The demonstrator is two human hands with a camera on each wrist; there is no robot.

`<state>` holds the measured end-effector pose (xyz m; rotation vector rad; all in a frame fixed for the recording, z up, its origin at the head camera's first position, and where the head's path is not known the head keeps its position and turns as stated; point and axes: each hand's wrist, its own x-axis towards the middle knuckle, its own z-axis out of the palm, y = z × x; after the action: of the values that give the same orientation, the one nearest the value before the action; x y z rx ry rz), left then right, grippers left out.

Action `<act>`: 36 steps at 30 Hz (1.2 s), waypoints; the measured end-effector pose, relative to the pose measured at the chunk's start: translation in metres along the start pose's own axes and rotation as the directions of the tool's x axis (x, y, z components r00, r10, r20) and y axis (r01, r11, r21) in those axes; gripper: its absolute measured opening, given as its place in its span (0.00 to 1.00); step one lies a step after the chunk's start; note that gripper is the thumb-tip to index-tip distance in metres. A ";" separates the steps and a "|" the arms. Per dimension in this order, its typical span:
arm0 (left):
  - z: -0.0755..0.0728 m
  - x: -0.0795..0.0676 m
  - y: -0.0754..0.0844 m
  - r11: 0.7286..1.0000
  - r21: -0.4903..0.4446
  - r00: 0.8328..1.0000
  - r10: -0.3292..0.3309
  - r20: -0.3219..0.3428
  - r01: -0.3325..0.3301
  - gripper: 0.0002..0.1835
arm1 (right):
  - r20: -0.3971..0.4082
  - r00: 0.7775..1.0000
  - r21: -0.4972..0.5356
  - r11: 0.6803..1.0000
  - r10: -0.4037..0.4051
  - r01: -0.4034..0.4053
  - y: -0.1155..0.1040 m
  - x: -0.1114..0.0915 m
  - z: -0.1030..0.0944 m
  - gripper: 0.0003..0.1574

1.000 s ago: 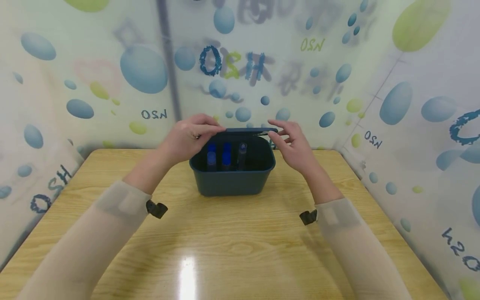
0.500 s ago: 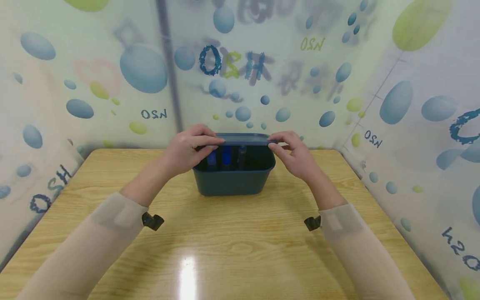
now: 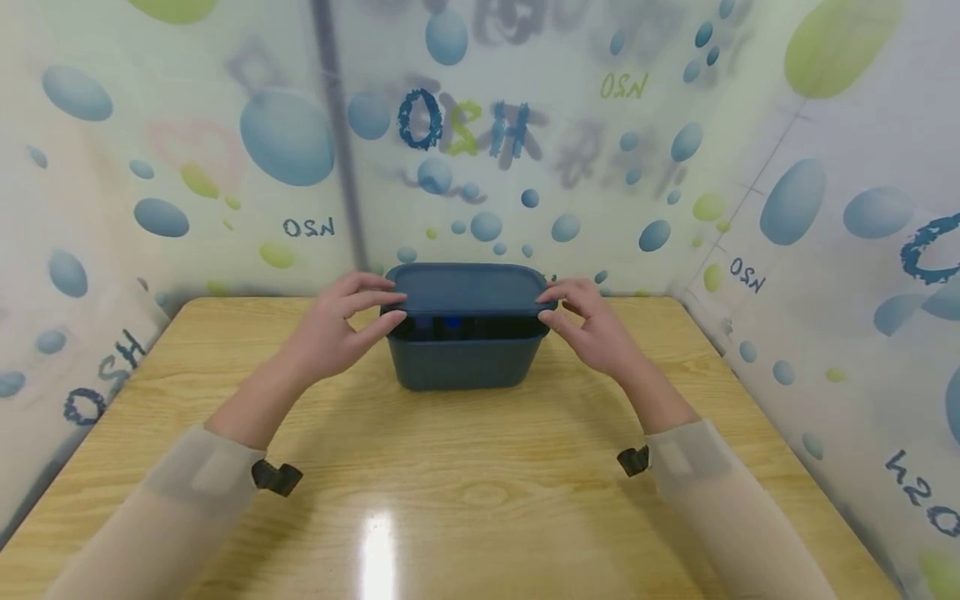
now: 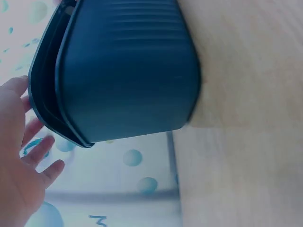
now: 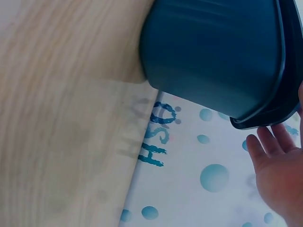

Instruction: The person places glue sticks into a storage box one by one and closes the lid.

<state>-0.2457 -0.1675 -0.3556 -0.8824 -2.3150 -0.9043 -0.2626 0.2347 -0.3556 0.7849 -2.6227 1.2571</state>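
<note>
A dark blue lid lies tilted over a dark teal plastic tub; its back edge meets the tub's rim and its front edge is raised. Through the front gap, a bright blue item shows dimly inside; the lid hides most of the contents. My left hand is at the lid's left end, fingers spread and fairly straight, fingertips on its edge. At the opposite end, my right hand holds the lid's corner between thumb and fingers. Both wrist views show the tub's side and the lid's edge beside the fingertips.
The tub stands on a wooden table, near its back edge. Behind it rises a wall covering printed with blue and green spots and letters. A similar covering runs along the right side.
The lid has come down over the tub, covering the blue-topped tubes that showed inside. My left hand has shifted left and spread its fingers; my right hand has lowered with the lid.
</note>
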 end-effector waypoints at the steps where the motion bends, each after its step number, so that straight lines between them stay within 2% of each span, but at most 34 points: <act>1: 0.000 -0.002 -0.001 1.000 -0.002 1.000 -0.025 0.019 0.025 0.17 | 0.000 1.000 -0.004 1.000 -0.003 0.003 0.001 -0.001 0.001 0.16; 6: 0.003 -0.009 -0.005 0.988 -0.022 0.981 -0.152 0.118 0.156 0.21 | -0.002 0.999 -0.013 0.999 -0.033 0.033 0.008 -0.006 0.008 0.15; 11: 0.005 -0.015 -0.007 0.977 -0.037 0.964 -0.201 0.174 0.211 0.22 | -0.004 0.999 -0.012 0.999 -0.040 0.040 0.010 -0.010 0.012 0.13; 36: 0.012 -0.028 -0.012 0.978 -0.059 0.974 -0.190 0.123 0.198 0.22 | -0.013 0.999 -0.058 0.997 -0.049 0.048 0.010 -0.018 0.017 0.13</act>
<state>-0.2387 -0.1763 -0.3866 -0.7646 -2.5179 -1.0469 -0.2507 0.2338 -0.3793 0.8216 -2.5994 1.1644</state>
